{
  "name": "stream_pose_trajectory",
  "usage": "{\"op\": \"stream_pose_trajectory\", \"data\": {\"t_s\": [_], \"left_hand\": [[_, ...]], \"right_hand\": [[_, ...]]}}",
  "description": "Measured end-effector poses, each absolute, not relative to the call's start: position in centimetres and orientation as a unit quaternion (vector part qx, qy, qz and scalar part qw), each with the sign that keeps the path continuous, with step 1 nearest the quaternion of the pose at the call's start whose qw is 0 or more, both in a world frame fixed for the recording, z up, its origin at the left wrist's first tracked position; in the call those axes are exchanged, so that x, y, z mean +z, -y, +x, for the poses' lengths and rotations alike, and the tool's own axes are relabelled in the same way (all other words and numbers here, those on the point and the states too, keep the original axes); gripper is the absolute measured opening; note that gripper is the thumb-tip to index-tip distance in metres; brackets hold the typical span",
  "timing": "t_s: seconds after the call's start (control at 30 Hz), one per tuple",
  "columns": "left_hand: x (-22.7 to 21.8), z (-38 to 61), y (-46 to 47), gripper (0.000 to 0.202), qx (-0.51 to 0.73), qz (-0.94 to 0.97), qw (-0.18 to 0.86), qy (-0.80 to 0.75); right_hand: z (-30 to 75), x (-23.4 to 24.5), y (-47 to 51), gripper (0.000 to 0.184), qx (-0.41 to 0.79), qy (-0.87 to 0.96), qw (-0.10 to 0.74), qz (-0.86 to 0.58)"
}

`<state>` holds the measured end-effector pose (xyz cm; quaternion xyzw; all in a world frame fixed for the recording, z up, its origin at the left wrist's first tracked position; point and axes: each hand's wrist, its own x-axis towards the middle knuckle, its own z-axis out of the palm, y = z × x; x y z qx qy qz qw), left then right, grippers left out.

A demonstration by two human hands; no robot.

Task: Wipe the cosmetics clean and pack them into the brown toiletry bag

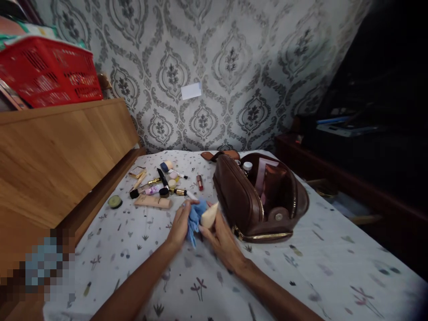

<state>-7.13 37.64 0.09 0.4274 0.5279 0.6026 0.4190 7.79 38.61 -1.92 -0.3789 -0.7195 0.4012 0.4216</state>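
Note:
My left hand (179,225) is closed on a crumpled blue cloth (195,220) over a bed with a white patterned sheet (301,267). My right hand (220,238) pinches a cream, teardrop-shaped makeup sponge (209,215), which touches the cloth. Just to the right stands an open brown leather toiletry bag (244,200) with bottles and tubes inside. Beyond my hands, several cosmetics (160,187) lie scattered: lipsticks, a mascara, compacts and a flat beige case.
A wooden headboard (56,156) runs along the left, with a red plastic basket (47,71) on top. A small green round tin (114,201) lies near it. Patterned wallpaper (234,67) is behind. Dark furniture (351,133) stands right of the bed.

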Motion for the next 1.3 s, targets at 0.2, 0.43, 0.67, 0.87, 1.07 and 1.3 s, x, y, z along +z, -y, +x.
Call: {"op": "stream_pose_trajectory", "data": {"t_s": [0.2, 0.43, 0.67, 0.87, 1.07, 1.3], "left_hand": [[-0.6, -6.0, -37.6, 0.069, 0.606, 0.347, 0.529, -0.482], [1.9, -7.7, -37.1, 0.066, 0.634, 0.394, 0.519, -0.418], [2.3, -8.4, -37.4, 0.036, 0.592, 0.47, 0.38, -0.533], [1.5, -9.5, -38.4, 0.04, 0.642, 0.393, 0.339, -0.565], [1.0, -10.1, -38.5, 0.035, 0.555, 0.543, 0.077, -0.625], [0.5, -8.5, -36.9, 0.027, 0.407, 0.811, -0.154, -0.391]], "right_hand": [[7.8, -1.8, -38.5, 0.083, 0.389, 0.728, 0.371, -0.426], [7.9, -0.3, -38.5, 0.099, 0.356, 0.731, 0.277, -0.512], [8.3, -0.2, -38.5, 0.08, 0.341, 0.757, 0.278, -0.482], [8.5, -0.5, -38.1, 0.072, 0.375, 0.767, 0.351, -0.385], [8.3, -0.4, -37.7, 0.039, 0.385, 0.726, 0.417, -0.389], [8.4, -0.1, -37.8, 0.022, 0.372, 0.711, 0.451, -0.391]]}}
